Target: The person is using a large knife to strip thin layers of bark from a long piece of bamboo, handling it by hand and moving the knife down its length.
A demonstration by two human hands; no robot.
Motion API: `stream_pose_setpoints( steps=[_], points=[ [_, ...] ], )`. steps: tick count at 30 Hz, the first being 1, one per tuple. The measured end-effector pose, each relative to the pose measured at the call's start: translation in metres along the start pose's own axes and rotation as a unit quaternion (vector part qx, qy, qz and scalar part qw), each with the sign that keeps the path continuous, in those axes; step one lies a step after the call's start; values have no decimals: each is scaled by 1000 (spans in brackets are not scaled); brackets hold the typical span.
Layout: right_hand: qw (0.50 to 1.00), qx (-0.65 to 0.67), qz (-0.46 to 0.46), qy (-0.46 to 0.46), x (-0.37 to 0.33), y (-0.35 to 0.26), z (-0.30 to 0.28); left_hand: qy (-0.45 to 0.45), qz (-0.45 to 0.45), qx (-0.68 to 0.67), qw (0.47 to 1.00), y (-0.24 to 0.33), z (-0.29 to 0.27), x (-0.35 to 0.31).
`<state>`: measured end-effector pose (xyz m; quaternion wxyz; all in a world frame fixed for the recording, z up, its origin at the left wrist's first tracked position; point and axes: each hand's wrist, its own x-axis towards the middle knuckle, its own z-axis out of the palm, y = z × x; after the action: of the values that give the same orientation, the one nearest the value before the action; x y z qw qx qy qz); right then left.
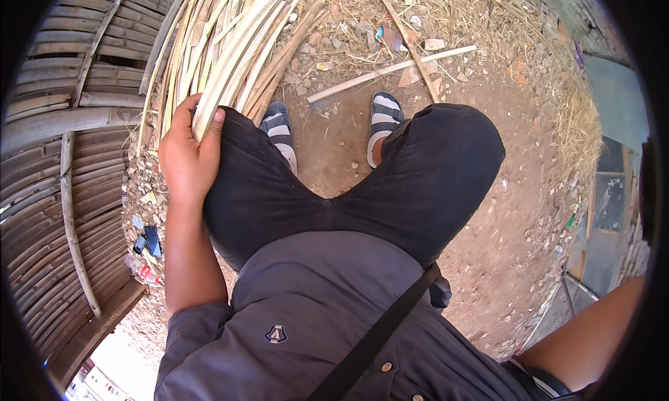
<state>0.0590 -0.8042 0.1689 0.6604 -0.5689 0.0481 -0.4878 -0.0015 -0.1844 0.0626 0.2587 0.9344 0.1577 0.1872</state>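
Bare dirt ground [516, 213] strewn with straw and pebbles lies beneath a seated person in sandals [385, 122]. Left hand [187, 157] is closed around a bundle of split bamboo strips [230, 52] resting against the left knee; the right hand is out of view, only its forearm [585, 338] showing.

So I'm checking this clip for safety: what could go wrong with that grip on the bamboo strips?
The left hand is bare and closed around a bundle of split bamboo strips; thin edges could cut or splinter the palm if they slide. The sandals leave the toes open to a dropped strip. The right hand is out of view.
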Motion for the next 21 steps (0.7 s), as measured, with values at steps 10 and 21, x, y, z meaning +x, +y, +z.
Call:
stream_pose_setpoints(
  steps=[10, 21],
  points=[
    [1000, -19, 19, 0, -9, 3, -12, -6, -10, 31, 999, 0, 0, 0],
    [999, -29, 32, -1, -17, 7, -18, -23, -22, 20, 999, 0, 0, -1]
  ],
)
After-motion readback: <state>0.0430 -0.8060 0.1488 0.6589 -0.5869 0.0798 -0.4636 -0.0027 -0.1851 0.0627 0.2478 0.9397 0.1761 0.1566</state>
